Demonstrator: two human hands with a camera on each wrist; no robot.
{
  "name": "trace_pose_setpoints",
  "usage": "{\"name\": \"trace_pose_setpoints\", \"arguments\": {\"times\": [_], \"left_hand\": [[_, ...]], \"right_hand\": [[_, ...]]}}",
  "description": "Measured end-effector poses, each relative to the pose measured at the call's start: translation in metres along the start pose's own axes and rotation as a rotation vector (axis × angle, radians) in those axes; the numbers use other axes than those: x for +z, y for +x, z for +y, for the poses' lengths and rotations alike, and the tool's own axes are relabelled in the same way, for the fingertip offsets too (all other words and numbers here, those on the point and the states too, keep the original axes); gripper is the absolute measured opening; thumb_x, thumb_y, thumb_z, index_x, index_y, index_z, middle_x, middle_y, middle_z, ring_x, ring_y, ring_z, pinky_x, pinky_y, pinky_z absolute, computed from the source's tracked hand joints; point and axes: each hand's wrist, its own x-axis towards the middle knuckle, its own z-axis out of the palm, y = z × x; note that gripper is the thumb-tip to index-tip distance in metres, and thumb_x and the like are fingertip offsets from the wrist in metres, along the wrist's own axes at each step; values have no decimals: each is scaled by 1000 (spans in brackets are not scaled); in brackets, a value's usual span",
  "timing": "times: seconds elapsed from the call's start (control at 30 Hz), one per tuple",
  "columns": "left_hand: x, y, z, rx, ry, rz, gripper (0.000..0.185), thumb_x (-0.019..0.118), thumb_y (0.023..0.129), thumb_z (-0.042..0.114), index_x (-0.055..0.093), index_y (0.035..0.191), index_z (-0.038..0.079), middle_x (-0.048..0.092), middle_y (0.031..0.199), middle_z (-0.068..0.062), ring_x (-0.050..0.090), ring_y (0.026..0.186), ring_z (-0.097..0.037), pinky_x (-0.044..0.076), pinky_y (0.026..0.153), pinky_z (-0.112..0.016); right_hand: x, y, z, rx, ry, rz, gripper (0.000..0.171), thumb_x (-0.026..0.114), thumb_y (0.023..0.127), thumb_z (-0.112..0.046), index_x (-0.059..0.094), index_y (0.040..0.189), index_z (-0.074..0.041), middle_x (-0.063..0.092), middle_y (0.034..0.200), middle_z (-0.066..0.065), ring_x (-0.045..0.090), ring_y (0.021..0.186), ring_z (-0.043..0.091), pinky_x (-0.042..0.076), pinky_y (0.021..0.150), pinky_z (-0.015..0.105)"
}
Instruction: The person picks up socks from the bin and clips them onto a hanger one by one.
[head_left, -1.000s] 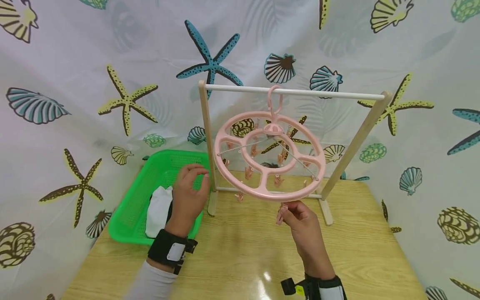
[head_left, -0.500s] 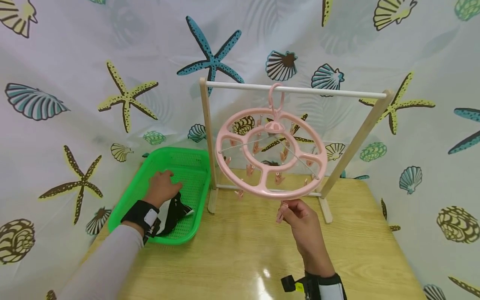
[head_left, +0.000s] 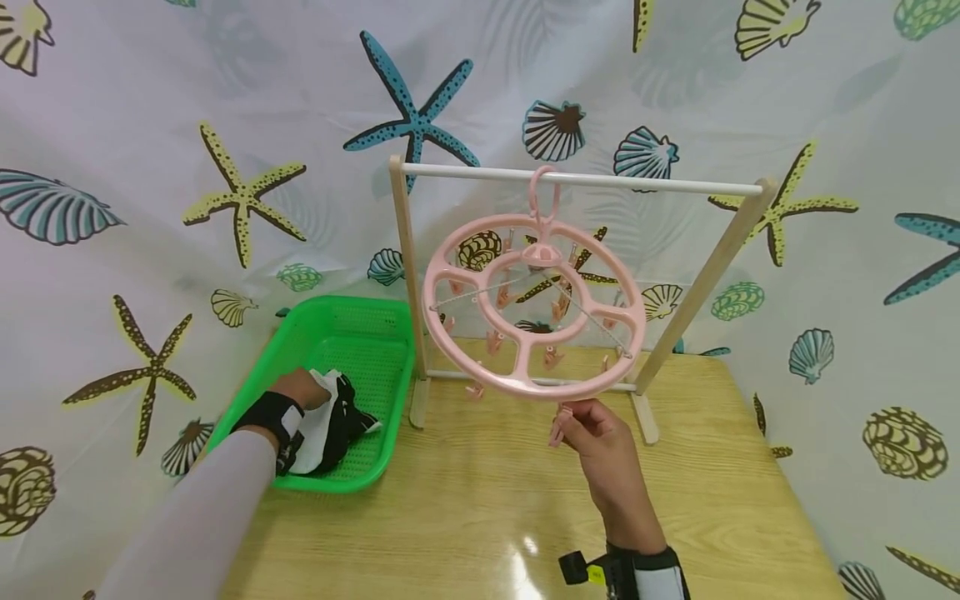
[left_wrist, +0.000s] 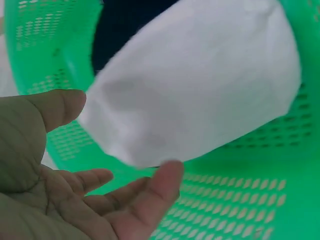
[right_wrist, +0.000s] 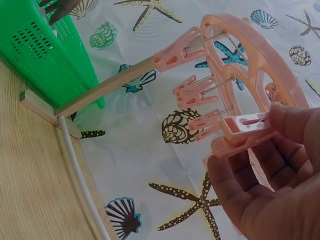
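In the head view my left hand (head_left: 300, 388) reaches into the green basket (head_left: 408, 367) at the left. Its thumb and fingers are spread at the edge of a white cloth (left_wrist: 200, 85), fingertips right at the rim in the left wrist view. A black cloth (head_left: 341, 429) with white bits lies beside the white one. My right hand (head_left: 611, 454) pinches a pink clothespin (right_wrist: 247, 130) between thumb and fingers. That clothespin hangs below the front rim of a round pink clip hanger (head_left: 525, 387).
The hanger hooks over the white bar (head_left: 660, 183) of a wooden stand (head_left: 701, 287). Several other pink clothespins (head_left: 495, 342) dangle under it. Stand and basket rest on a wood-grain table (head_left: 465, 500); a curtain printed with shells and starfish (head_left: 243, 196) hangs behind.
My left hand has moved left and down from above the basket's right side to the white cloth inside. The right hand keeps its pinch on the clothespin.
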Motion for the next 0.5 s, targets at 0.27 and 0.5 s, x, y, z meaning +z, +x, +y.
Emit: {"name": "trace_pose_setpoints", "arguments": {"times": [0.27, 0.5], "left_hand": [[11, 4, -12, 65, -2, -32, 42, 55, 94, 16, 57, 112, -23, 61, 103, -36, 62, 87, -41, 50, 68, -38], [6, 0, -7, -34, -159, 123, 40, 56, 95, 24, 61, 85, -14, 59, 76, -23, 58, 70, -33, 46, 59, -37]], "right_hand": [[1, 0, 1, 20, 3, -3, 15, 64, 98, -9, 61, 103, 5, 63, 83, 13, 64, 74, 22, 55, 82, 34], [-1, 0, 2, 9, 3, -7, 16, 65, 97, -9, 60, 102, 6, 63, 82, 13, 64, 73, 22, 55, 81, 34]]}}
